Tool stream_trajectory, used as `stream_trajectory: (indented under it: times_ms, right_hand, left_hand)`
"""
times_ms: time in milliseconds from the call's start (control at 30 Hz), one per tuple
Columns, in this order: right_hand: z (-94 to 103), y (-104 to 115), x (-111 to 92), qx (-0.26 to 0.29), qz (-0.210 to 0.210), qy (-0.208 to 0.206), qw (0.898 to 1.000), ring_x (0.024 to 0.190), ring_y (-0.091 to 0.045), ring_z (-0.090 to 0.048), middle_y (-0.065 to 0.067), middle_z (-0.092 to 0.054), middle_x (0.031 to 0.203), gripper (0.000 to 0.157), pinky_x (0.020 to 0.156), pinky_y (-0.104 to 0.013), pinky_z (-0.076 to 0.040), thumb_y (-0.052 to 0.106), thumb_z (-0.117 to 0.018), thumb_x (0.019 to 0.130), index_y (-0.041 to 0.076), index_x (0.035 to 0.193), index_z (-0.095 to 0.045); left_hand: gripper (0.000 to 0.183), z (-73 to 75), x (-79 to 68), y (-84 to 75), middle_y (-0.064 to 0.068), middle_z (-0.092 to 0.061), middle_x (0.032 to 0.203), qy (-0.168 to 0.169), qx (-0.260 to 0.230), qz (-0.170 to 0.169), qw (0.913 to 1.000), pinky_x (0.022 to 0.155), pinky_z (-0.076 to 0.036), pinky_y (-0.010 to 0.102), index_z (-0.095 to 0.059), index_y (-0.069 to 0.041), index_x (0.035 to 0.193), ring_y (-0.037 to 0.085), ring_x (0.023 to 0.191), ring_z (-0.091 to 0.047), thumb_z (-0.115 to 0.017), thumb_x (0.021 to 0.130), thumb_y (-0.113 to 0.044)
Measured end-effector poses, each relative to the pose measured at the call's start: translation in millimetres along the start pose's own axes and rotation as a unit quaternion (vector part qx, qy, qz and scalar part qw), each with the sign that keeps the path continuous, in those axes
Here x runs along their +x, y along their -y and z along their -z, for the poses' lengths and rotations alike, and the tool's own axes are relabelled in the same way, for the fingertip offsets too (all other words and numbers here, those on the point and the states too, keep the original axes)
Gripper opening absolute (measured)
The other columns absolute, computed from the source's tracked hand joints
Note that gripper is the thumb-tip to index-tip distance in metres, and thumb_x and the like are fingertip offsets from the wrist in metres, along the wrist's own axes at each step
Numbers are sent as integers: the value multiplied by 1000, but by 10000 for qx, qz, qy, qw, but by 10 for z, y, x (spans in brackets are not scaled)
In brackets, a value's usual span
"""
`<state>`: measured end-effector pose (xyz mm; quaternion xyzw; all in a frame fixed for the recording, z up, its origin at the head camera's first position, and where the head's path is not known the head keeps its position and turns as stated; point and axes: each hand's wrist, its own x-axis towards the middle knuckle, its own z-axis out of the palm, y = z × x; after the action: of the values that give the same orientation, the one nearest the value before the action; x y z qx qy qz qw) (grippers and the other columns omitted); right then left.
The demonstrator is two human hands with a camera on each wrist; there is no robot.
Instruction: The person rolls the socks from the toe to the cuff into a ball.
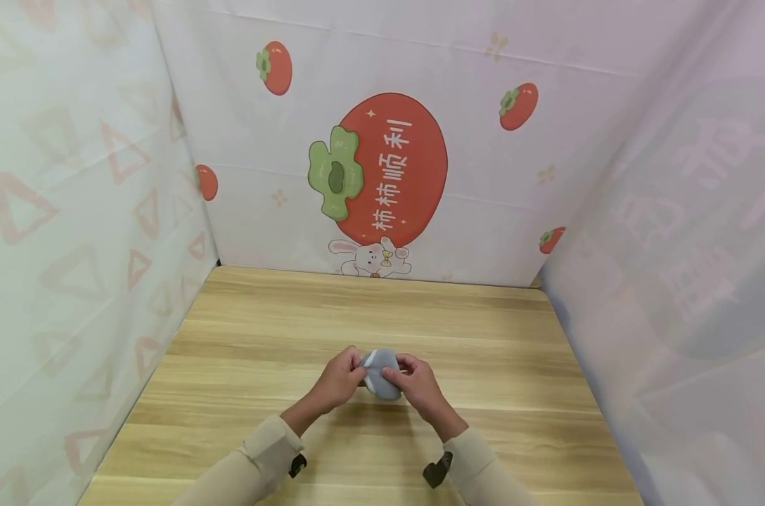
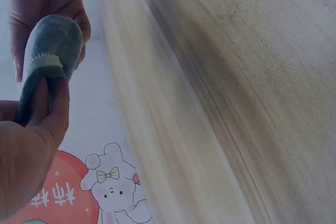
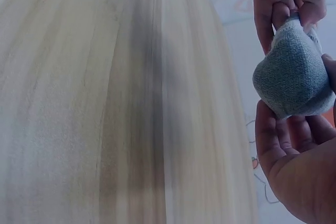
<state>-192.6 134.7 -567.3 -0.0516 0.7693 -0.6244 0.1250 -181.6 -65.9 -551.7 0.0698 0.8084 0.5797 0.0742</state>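
A grey knitted sock (image 1: pixel 384 374) with a white band is folded into a small rounded bundle, held above the table between both hands. My left hand (image 1: pixel 341 378) pinches its left side at the white band. In the left wrist view, fingers of the left hand (image 2: pixel 34 140) are tucked in at the ribbed edge of the sock (image 2: pixel 56 40). My right hand (image 1: pixel 418 385) grips the bundle's right side, its thumb lying on the grey face. In the right wrist view, the right hand (image 3: pixel 299 156) supports the full, rounded end of the sock (image 3: pixel 291 72).
Beneath the hands is a wood-grain table (image 1: pixel 243 337). A white backdrop printed with persimmons (image 1: pixel 414 169) and a rabbit rises at its far edge. Pale printed curtains (image 1: pixel 91 211) stand along the left and right sides.
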Motion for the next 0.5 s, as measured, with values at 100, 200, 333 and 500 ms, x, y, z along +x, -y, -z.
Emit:
stream_trajectory:
  times_ms: [100, 200, 333, 500]
  right_hand:
    - [-12, -20, 0, 123, -5, -118, 9999, 95, -15, -64, -17, -70, 112, 46, 79, -31, -58, 26, -74, 93, -4, 127, -64]
    - [-37, -28, -7, 264, -22, -206, 9994, 97, -15, -65, -18, -69, 115, 46, 80, -33, -60, 26, -74, 94, -3, 128, -64]
    - [-61, -41, -14, 434, -133, -206, 9988, 99, -16, -66, -18, -68, 118, 47, 82, -34, -60, 27, -73, 94, -3, 130, -63]
    - [-77, -96, -5, 450, -392, 52, 9982, 97, -15, -65, -16, -68, 116, 47, 79, -32, -59, 27, -69, 97, -3, 133, -61]
  left_hand:
    - [15, 2, 7, 28, 6, -57, 83, 122, -290, 227, 9992, 68, -62, 38, -48, -3, 85, 14, 74, -62, -61, 93, -4]
    - [17, 19, -10, 38, 8, -63, 87, 152, -224, 413, 9988, 73, -62, 44, -54, -4, 87, 16, 77, -66, -68, 94, -11]
    - [20, 31, -31, 54, 7, -67, 92, 199, 65, 519, 9984, 68, -59, 36, -58, -6, 87, 16, 80, -65, -71, 94, -20]
    - [20, 14, -36, 115, 8, -68, 89, 486, -529, 856, 9937, 71, -62, 41, -57, -3, 87, 16, 76, -69, -70, 95, -17]
